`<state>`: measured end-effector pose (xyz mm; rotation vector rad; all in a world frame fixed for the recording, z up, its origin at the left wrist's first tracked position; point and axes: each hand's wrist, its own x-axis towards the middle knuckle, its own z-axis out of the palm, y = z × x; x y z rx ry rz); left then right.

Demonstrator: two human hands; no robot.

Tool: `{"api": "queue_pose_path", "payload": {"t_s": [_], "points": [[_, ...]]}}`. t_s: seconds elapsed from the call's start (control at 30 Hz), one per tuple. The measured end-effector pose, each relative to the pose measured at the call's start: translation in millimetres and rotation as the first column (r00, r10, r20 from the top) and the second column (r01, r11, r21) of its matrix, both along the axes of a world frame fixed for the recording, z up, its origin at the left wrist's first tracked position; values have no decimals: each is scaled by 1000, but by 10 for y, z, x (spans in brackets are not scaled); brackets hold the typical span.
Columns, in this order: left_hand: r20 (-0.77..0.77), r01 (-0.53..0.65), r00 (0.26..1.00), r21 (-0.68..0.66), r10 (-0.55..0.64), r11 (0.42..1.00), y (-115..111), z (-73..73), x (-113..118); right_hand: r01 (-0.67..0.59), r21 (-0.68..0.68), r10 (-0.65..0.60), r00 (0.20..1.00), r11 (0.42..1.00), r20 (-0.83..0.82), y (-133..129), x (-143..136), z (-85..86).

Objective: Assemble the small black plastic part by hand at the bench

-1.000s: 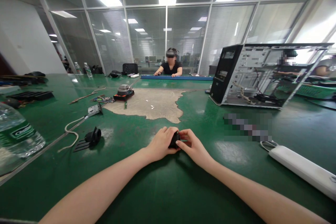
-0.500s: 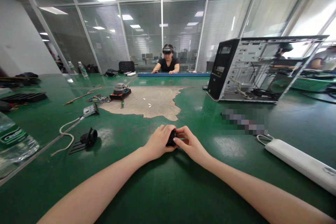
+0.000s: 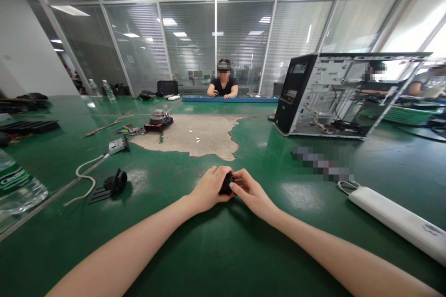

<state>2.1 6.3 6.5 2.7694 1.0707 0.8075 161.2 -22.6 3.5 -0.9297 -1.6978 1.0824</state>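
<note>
Across the green surface (image 3: pixel 244 255), a co-worker's hand (image 3: pixel 215 93) has shifted inward; our left hand (image 3: pixel 209 189) wraps around a small black part (image 3: pixel 226 184), our right hand (image 3: pixel 253 193) grips its right side, nearer us than the worn patch (image 3: pixel 205 141).

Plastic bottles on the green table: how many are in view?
3: a large bottle at the near left edge, a small bottle at the far left, and another bottle right of it. The computer case may hide more.

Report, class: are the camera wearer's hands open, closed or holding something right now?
Left hand: closed, holding a small black object.
Right hand: closed, fingers on the same object's right side.
</note>
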Motion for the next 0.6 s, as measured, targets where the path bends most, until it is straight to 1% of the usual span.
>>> {"api": "queue_pose_path", "payload": {"t_s": [0.17,0.37,0.6], "points": [[0,2,1000,3,-2,1000,-3,2,2,6,-10,-6,1000,1000,-4,16,7,-24],[-1,5,1000,-8,-5,1000,-16,11,-4,-4,-17,4,999,1000,-32,6,19,-1],[10,-3,1000,5,3,1000,-18,3,6,28,-31,-30,998,999,-58,51,4,-17]]}}
